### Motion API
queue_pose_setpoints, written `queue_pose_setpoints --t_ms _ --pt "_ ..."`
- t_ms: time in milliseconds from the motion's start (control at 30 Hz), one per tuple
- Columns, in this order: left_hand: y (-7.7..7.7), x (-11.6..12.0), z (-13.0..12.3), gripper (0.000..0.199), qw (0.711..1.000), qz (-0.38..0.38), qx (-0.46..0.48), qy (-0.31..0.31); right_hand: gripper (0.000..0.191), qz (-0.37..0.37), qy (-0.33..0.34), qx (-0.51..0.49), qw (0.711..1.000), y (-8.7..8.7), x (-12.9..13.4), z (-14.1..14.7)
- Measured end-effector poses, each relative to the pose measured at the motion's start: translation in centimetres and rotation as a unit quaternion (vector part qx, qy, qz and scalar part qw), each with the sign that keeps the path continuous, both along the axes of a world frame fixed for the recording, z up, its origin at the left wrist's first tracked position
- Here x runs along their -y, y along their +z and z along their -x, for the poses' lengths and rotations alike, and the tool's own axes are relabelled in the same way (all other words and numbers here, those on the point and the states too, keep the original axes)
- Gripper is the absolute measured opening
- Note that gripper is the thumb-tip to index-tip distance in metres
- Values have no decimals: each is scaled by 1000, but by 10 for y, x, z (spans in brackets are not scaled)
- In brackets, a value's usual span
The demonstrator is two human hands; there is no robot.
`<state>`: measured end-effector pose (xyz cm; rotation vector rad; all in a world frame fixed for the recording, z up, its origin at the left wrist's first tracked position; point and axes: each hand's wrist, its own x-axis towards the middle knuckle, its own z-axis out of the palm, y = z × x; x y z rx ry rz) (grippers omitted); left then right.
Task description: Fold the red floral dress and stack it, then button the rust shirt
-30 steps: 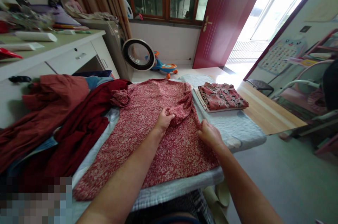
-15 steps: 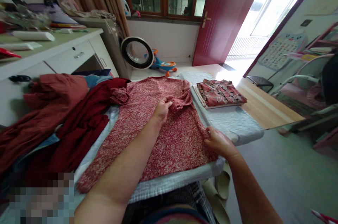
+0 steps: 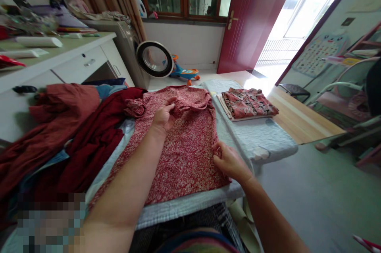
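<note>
The speckled red shirt (image 3: 184, 157) lies spread over the pale blue cloth (image 3: 263, 138), probably for a flat, soft support. The left hand (image 3: 163, 118) pinches its raised fold between narrow fingers; the right hand (image 3: 231, 161) likewise pinches its side edge, perhaps to hold it taut. Folded clothes (image 3: 250, 104) lie apart, at right.

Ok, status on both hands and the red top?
Left fingers pinching red patterned top; right fingers gripping its right edge. Fabric bunched near left fingers. Dark red clothes heaped alongside.
</note>
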<state>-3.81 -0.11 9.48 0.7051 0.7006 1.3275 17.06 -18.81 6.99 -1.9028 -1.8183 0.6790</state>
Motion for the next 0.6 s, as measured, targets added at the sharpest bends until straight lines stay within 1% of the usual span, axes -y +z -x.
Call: queue_pose_setpoints --t_ms 100,167,233,300,367,433,500,600 --pt "3 -2 34 31 999 -21 11 29 24 -6 37 -16 999 -6 -1 18" --pt "-1 -3 57 29 997 -11 11 70 24 -2 58 -17 998 -12 -1 26" --pt "-10 -3 78 26 993 15 8 113 23 6 69 -11 998 -18 -1 30" --pt "-22 -1 93 22 989 45 -2 142 20 14 76 -1 997 -24 -1 31" --pt "-34 2 101 20 987 69 -28 145 15 23 77 16 997 -28 -2 31" --pt "-41 5 102 22 986 78 -60 133 9 35 75 32 996 -30 -3 30" --pt "-37 8 102 26 987 62 -80 129 7 44 73 38 996 -29 -4 29" --pt "-17 10 105 29 984 -15 -87 158 8 35 76 17 996 -23 -6 29"
